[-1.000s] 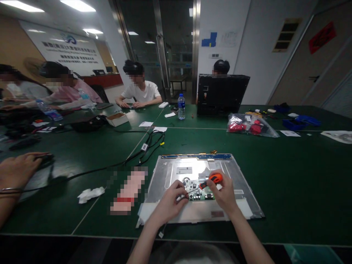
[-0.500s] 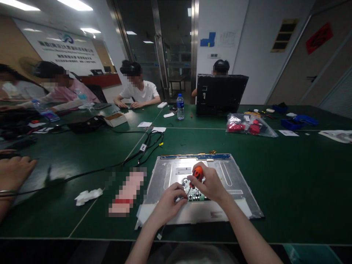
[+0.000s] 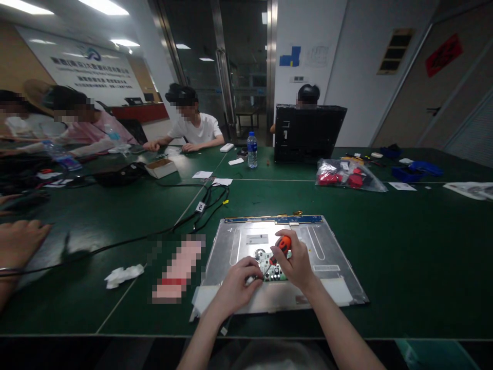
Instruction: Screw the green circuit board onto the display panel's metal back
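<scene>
A metal-backed display panel lies on the green table in front of me, with a small green circuit board at its middle. My right hand is closed around the orange and black handle of a screwdriver. The screwdriver is tilted, its shaft pointing down and left to the board's left edge. My left hand rests at that edge, fingers curled together close to the tip; something small and whitish shows under them, too hidden to name. Below the left wrist a thin cable with a white connector sticks out.
Left of the panel lie a blurred-out pink item, a crumpled tissue and black cables. A water bottle, a black monitor housing and a plastic bag stand farther back. Co-workers sit around; one's hand is at left.
My right hand has shifted slightly right, and the screwdriver now leans more to the right. My left hand stays in place. Across the table, a co-worker's hand has moved left.
</scene>
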`<state>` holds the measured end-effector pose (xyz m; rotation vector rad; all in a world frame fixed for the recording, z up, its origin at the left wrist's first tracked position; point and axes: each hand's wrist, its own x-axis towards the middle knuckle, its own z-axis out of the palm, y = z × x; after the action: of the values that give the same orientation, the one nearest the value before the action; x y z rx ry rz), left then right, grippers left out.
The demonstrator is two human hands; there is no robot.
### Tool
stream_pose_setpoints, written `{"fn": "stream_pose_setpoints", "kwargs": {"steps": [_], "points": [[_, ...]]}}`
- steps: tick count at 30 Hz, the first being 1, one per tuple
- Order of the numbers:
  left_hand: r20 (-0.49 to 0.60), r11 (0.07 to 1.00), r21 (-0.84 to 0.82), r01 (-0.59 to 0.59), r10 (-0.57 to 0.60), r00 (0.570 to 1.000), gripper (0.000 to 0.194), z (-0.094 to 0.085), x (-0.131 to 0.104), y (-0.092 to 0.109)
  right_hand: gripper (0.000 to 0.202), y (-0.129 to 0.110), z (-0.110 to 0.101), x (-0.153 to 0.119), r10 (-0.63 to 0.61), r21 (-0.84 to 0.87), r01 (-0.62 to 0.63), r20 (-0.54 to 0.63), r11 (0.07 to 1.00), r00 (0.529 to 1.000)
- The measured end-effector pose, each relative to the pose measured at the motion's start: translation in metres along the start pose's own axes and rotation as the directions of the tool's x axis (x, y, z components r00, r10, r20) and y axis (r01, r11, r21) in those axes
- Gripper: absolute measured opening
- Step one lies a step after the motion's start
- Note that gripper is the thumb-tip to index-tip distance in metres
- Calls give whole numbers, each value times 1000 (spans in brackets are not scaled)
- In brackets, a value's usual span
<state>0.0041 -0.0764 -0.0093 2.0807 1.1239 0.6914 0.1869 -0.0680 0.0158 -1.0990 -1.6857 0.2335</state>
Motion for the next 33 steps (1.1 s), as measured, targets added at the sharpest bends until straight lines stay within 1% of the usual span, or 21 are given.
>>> {"fn": "stream_pose_setpoints", "kwargs": {"steps": [5, 14, 18, 21, 24, 33], "points": [[-9, 1000, 5, -9, 9, 1000, 14, 2, 0, -1, 22, 3, 1, -2, -17, -6, 17, -38, 1000, 999], [14, 1000, 1, -31, 31, 999, 15, 0, 1, 2, 21, 2, 2, -3, -37, -6, 37, -27, 999, 999], [15, 999, 0, -35, 35, 999, 15, 1, 1, -1, 22, 2, 2, -3, -56, -7, 55, -59, 998, 997], [-14, 1000, -4, -25, 25, 1000, 14, 1, 1, -3, 20, 3, 1, -3, -77, 13, 78, -89, 997, 993], [-30, 1000, -19, -12, 11, 999, 12, 1, 1, -5, 18, 3, 1, -2, -71, 29, 75, -104, 997, 992], [-10, 998, -64, 14, -14, 1000, 11, -1, 1, -4, 17, 1, -1, -1, -99, 3, 100, -108, 995, 989]]}}
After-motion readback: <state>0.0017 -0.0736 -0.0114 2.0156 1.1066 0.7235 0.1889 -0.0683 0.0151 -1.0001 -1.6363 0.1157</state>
